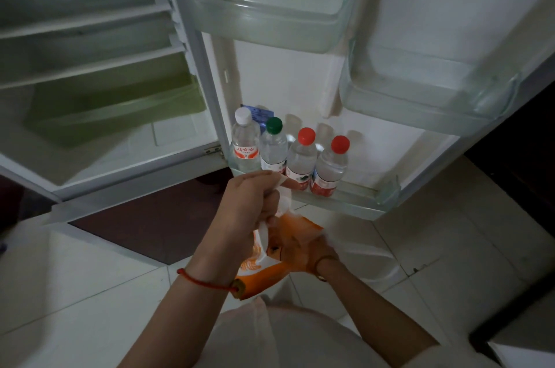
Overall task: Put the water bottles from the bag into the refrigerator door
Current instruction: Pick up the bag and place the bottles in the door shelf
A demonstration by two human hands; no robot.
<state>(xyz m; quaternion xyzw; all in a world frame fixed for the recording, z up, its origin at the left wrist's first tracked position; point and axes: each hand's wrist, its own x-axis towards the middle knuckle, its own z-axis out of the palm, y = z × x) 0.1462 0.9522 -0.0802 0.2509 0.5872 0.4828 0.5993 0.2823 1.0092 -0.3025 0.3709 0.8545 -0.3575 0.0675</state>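
- Refrigerator: open, white interior with bare shelves and a greenish drawer at the bottom of the compartment.
- Refrigerator door: swung open to the right; two clear upper door bins hold nothing visible. A small blue sticker sits on the inner panel behind the bottles; its print is too small to read.
- Bottom door shelf: carries four upright water bottles in a row, side by side, towards its left end.
- White-capped bottle: leftmost; its label bears red Chinese characters on white, not clearly legible.
- Green-capped bottle: second from left; label largely hidden behind the left hand.
- First red-capped bottle: third from left; red and white label, writing unreadable.
- Second red-capped bottle: rightmost; red label, writing unreadable.
- Orange and white plastic bag: held below the shelf, above the pale tiled floor; white printing on it cannot be read. No bottle is discernible inside.
- Left hand: fingers curled tight, gripping the bag's white handle; a red cord bracelet circles the wrist.
- Right hand: reached into the bag's mouth and seen through the plastic; whether it grips anything cannot be told. A thin band is on the wrist.
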